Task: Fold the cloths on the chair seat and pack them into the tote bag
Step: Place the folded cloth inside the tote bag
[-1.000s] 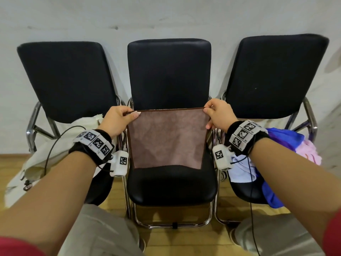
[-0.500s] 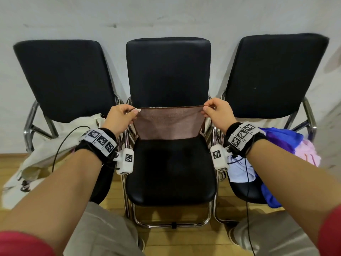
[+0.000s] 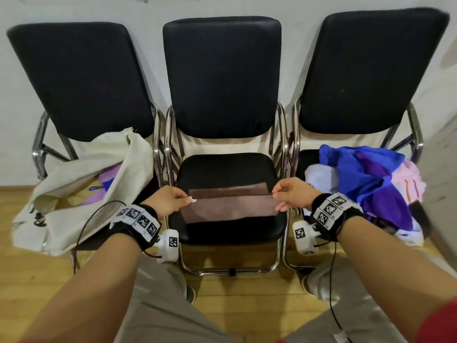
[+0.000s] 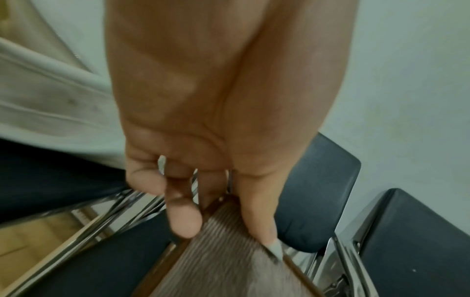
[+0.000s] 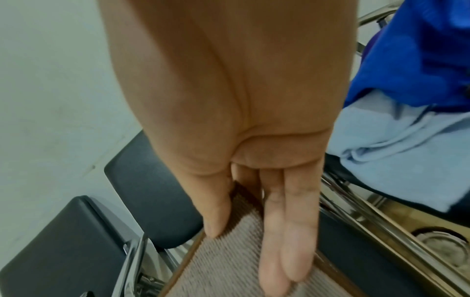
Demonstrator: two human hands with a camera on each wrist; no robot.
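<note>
Pinching both ends of the brown cloth (image 3: 228,204) over the middle chair seat (image 3: 222,167): left hand (image 3: 166,202) held the left corner between thumb and curled fingers, right hand (image 3: 294,194) held the right corner, thumb against index, other fingers straight along the cloth. Cloth stretched flat between the hands, part folded, one layer over another, lower part lying on the seat. Left wrist view showed the thumb (image 4: 257,211) on top of the ribbed fabric, fingers under its edge. Cream tote bag (image 3: 81,184) sat slumped on the chair just left of the left hand, mouth open, lilac fabric inside. Pile of blue, purple, pink cloths (image 3: 371,179) lay just right of the right hand.
</note>
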